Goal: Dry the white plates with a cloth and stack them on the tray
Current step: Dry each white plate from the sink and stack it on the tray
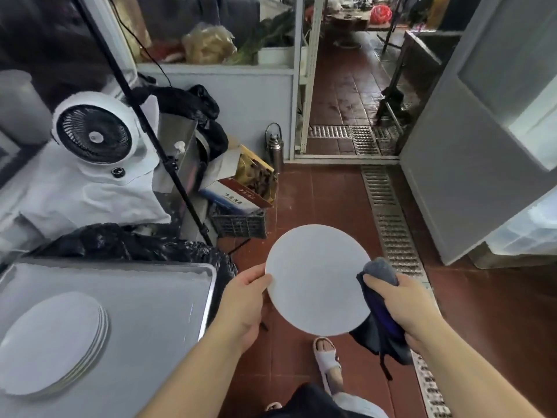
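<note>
The left hand (241, 300) pinches the rim of a white plate (318, 279) held over the red floor (482, 312); the right hand (407, 306) grips a dark cloth (379, 324) bunched against the plate's right edge. To the left, a stack (51, 342) of plates sits on the tray (150, 297). Beyond it stands a white fan (95, 137).

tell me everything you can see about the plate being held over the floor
The held plate is a plain white round disc, smooth and unmarked, ceramic by its look. It is held in the air above the red tiled floor, right of the metal tray, its face turned up toward the camera. The left hand grips its left rim, thumb on top. The right hand holds a dark cloth against its right edge. Whether it is wet cannot be told.
</note>
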A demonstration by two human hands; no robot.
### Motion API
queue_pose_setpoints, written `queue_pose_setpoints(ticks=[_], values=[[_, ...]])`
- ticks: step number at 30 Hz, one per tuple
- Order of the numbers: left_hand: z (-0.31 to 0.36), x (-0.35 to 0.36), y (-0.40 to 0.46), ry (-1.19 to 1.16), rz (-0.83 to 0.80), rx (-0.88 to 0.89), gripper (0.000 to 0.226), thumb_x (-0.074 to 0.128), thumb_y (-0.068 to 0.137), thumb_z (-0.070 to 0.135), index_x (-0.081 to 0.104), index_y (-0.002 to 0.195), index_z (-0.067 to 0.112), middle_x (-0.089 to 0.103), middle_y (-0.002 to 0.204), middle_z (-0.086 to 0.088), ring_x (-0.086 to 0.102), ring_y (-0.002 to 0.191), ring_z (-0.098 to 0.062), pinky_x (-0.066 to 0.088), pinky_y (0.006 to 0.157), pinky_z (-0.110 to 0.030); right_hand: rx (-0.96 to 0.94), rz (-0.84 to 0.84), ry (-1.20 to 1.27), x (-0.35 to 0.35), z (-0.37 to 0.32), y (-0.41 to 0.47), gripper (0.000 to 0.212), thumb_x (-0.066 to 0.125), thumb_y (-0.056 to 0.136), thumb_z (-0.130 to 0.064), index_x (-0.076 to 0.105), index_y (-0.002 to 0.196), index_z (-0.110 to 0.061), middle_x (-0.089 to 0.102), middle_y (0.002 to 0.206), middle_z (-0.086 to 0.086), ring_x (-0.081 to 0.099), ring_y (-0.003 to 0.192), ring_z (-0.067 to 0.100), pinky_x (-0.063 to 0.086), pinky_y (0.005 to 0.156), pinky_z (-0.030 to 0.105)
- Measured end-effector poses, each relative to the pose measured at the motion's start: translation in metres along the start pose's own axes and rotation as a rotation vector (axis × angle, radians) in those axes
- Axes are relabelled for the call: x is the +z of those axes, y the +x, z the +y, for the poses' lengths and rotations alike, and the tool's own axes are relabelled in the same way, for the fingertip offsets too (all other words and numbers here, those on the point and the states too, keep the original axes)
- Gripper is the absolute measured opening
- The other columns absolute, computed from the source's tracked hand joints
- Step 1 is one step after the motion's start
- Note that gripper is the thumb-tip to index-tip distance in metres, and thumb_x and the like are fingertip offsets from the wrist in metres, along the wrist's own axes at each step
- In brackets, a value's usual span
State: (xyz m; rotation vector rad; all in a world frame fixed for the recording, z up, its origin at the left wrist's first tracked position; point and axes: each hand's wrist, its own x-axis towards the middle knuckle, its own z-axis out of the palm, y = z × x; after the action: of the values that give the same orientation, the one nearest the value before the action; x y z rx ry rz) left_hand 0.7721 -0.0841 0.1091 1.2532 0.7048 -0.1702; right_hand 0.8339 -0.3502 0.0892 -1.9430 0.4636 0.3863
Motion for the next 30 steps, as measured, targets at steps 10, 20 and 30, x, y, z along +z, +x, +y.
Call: queue_pose_setpoints(ticks=[10, 20, 30], values=[[0.037, -0.015, 0.062, -0.293, 0.393, 0.003, 0.033, 0.053, 0.101, -0.002, 0.079, 0.109, 0.018, 0.082, 0.106, -0.004, 0.075, 0.108, -0.029, 0.063, 0.069, -0.033, -0.163, -0.292, -0.186, 0.085, -0.103, 0.133, 0.024, 0.076, 0.094, -0.039, 0.070, 0.095, -0.015, 0.076, 0.085, 0.008, 0.074, 0.080, 0.033, 0.061, 0.073, 0.046], [0.010, -0.072, 0.027, -0.611, 0.840, 0.009, 0.027, 0.055, 0.098, -0.001, 0.078, 0.111, 0.006, 0.076, 0.077, -0.004, 0.070, 0.058, -0.013, 0.055, 0.051, -0.026, -0.409, -0.754, -0.486, 0.213, -0.161, 0.136, 0.021, 0.075, 0.090, -0.045, 0.075, 0.084, -0.025, 0.076, 0.075, -0.006, 0.072, 0.074, 0.021, 0.052, 0.062, 0.035], [-0.043, -0.190, -0.040, -0.783, 1.062, 0.047, 0.015, 0.066, 0.099, -0.001, 0.078, 0.106, 0.003, 0.082, 0.093, -0.011, 0.076, 0.073, -0.013, 0.064, 0.067, -0.027, -0.634, -0.972, -0.740, 0.350, -0.171, 0.041, 0.025, 0.082, 0.087, -0.038, 0.076, 0.078, -0.015, 0.074, 0.065, -0.004, 0.072, 0.072, 0.021, 0.046, 0.059, 0.033]])
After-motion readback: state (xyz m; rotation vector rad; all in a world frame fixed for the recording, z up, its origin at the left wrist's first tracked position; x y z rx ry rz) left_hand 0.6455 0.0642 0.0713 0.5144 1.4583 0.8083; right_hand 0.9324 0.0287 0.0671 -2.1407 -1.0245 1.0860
